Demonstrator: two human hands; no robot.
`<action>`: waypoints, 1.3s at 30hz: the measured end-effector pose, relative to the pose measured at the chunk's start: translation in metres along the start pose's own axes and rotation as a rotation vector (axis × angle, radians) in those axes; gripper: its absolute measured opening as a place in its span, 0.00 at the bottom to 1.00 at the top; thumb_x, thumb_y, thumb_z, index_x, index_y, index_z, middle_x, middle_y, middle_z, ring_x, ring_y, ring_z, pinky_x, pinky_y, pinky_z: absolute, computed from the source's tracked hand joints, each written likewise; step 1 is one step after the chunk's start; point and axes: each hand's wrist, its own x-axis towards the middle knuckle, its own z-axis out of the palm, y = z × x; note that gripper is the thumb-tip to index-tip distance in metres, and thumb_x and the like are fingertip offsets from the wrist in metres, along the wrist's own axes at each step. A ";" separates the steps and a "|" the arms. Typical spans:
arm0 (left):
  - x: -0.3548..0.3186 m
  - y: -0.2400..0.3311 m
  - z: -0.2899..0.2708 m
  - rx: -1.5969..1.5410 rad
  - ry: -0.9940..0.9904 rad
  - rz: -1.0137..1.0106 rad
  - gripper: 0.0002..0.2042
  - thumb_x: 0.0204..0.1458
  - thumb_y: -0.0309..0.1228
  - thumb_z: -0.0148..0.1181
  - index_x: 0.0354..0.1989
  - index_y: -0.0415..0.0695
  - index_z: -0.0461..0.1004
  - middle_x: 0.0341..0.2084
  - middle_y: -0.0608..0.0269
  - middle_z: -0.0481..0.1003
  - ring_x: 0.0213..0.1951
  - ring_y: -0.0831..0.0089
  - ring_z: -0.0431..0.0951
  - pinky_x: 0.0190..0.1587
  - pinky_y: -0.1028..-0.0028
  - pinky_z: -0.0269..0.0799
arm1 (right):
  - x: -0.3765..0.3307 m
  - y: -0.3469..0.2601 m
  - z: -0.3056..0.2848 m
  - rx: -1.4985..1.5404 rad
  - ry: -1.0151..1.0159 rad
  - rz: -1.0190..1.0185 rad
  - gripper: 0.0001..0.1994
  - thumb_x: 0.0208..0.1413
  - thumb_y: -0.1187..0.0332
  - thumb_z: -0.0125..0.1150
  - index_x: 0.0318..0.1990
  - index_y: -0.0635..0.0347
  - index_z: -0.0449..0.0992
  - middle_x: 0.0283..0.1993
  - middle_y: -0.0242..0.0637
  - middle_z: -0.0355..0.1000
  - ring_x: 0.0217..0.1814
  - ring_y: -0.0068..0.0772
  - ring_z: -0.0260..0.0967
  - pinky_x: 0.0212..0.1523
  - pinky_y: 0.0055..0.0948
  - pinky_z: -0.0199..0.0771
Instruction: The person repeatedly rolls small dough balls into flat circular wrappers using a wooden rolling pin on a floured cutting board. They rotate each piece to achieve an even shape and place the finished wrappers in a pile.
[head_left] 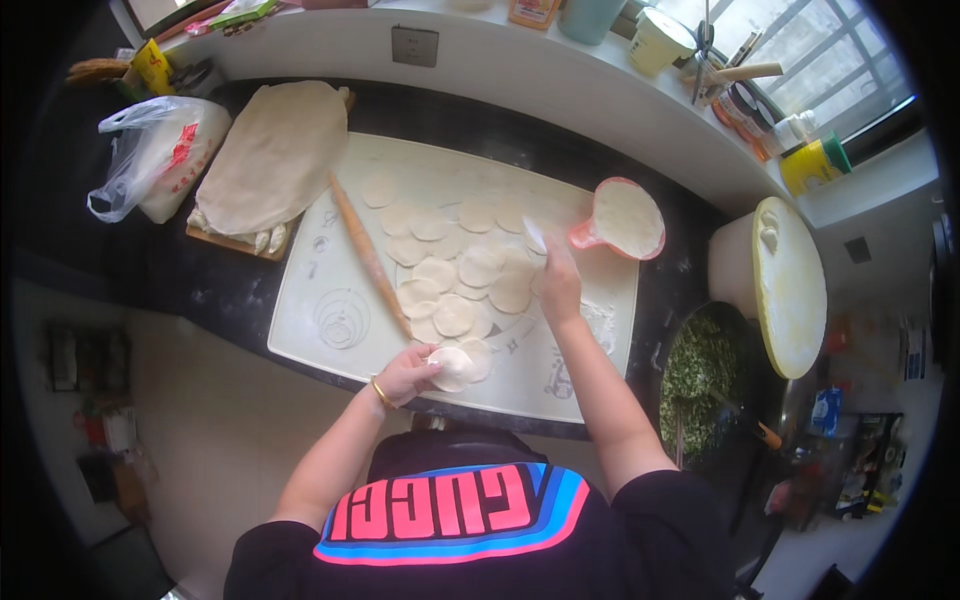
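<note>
At the mat's near edge my left hand (408, 374) pinches dough rounds (456, 369), the top one pale and floury. My right hand (561, 280) reaches over the mat's right part, its fingers closed around a thin white flat piece (535, 235) whose kind I cannot make out. Between the hands, several thin dough rounds (480, 265) lie overlapping on the cream mat (320, 285). A wooden rolling pin (368, 260) rests slantwise to the left of them, its near end close to my left hand.
A big dough sheet (275, 145) covers a wooden board at left, beside a plastic bag (170, 150). Right of the mat are a pink-rimmed scoop of flour (628, 218), a pan of chopped green filling (700, 375) and a large tub with a yellowish lid (790, 285). Jars line the sill.
</note>
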 end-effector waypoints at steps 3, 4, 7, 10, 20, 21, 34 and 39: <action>-0.011 0.005 0.009 -0.056 -0.016 -0.035 0.16 0.54 0.27 0.53 0.51 0.36 0.66 0.45 0.55 0.72 0.48 0.62 0.73 0.52 0.60 0.69 | 0.039 0.015 0.041 -0.184 0.045 -0.025 0.21 0.47 0.81 0.45 0.52 0.68 0.64 0.51 0.50 0.65 0.50 0.50 0.65 0.46 0.38 0.68; -0.012 0.004 0.011 -0.105 -0.029 -0.022 0.16 0.55 0.27 0.53 0.51 0.36 0.66 0.45 0.55 0.72 0.48 0.63 0.73 0.52 0.62 0.69 | 0.053 0.020 0.050 -0.233 -0.089 0.066 0.21 0.48 0.80 0.45 0.53 0.69 0.63 0.54 0.51 0.63 0.53 0.50 0.62 0.50 0.39 0.65; -0.012 0.003 0.015 -0.219 -0.047 0.001 0.16 0.56 0.28 0.50 0.52 0.35 0.65 0.46 0.54 0.72 0.49 0.63 0.73 0.54 0.63 0.68 | 0.070 0.041 0.070 -0.469 -0.309 0.204 0.23 0.52 0.75 0.46 0.57 0.71 0.59 0.60 0.53 0.57 0.61 0.51 0.55 0.60 0.41 0.56; -0.006 0.007 0.016 -0.264 -0.032 -0.001 0.17 0.56 0.28 0.49 0.53 0.36 0.64 0.47 0.53 0.71 0.49 0.62 0.73 0.54 0.61 0.67 | 0.056 0.056 0.088 -0.639 -0.211 0.142 0.26 0.55 0.68 0.47 0.60 0.69 0.56 0.63 0.51 0.54 0.65 0.49 0.51 0.65 0.42 0.47; 0.034 0.015 0.028 -0.286 -0.152 0.016 0.20 0.56 0.33 0.50 0.56 0.38 0.61 0.52 0.52 0.68 0.54 0.56 0.67 0.59 0.57 0.61 | -0.014 -0.019 -0.006 1.587 -0.012 0.831 0.29 0.63 0.49 0.33 0.65 0.59 0.51 0.68 0.41 0.49 0.69 0.39 0.46 0.67 0.35 0.43; 0.046 0.016 0.031 -0.263 -0.204 0.018 0.21 0.56 0.34 0.49 0.57 0.39 0.60 0.52 0.52 0.67 0.55 0.56 0.67 0.59 0.57 0.61 | -0.021 -0.021 -0.014 1.548 -0.015 0.798 0.29 0.63 0.49 0.32 0.65 0.59 0.50 0.68 0.41 0.50 0.69 0.39 0.46 0.67 0.35 0.43; 0.174 -0.028 0.087 -0.617 -0.590 -0.322 0.23 0.62 0.43 0.33 0.60 0.40 0.56 0.58 0.54 0.61 0.59 0.60 0.60 0.63 0.61 0.54 | -0.095 -0.048 -0.062 -0.027 -0.136 0.313 0.25 0.59 0.59 0.44 0.60 0.65 0.57 0.66 0.54 0.48 0.70 0.53 0.41 0.65 0.58 0.35; 0.161 -0.030 0.115 -0.374 -0.076 -0.375 0.21 0.62 0.40 0.35 0.58 0.39 0.57 0.57 0.53 0.62 0.58 0.59 0.62 0.62 0.60 0.55 | -0.130 -0.032 -0.062 0.094 -0.085 0.457 0.25 0.60 0.57 0.43 0.58 0.67 0.59 0.65 0.56 0.49 0.69 0.54 0.43 0.65 0.58 0.37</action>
